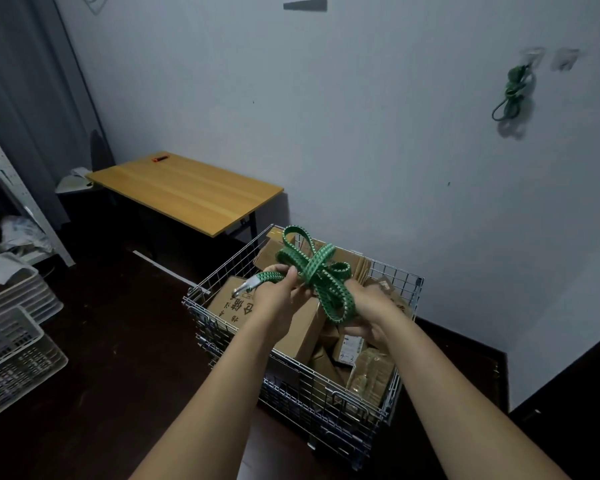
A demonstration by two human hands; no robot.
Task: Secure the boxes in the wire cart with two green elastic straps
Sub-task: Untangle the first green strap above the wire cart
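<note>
A wire cart [222, 271] stands on the dark floor, filled with several cardboard boxes [227, 299]. Above it I hold a looped green elastic strap [314, 268] with both hands. My left hand [279, 294] grips the strap near its metal hook [244, 288], which sticks out to the left. My right hand [369, 303] holds the bundled loops on the other side. A second green strap [511, 93] hangs coiled from a hook on the wall at the upper right.
A wooden table [187, 190] with a small orange item [160, 158] stands behind the cart. White plastic baskets [14, 344] and a white shelf [25, 199] are at the left. A dark cabinet edge [568, 393] is at the right.
</note>
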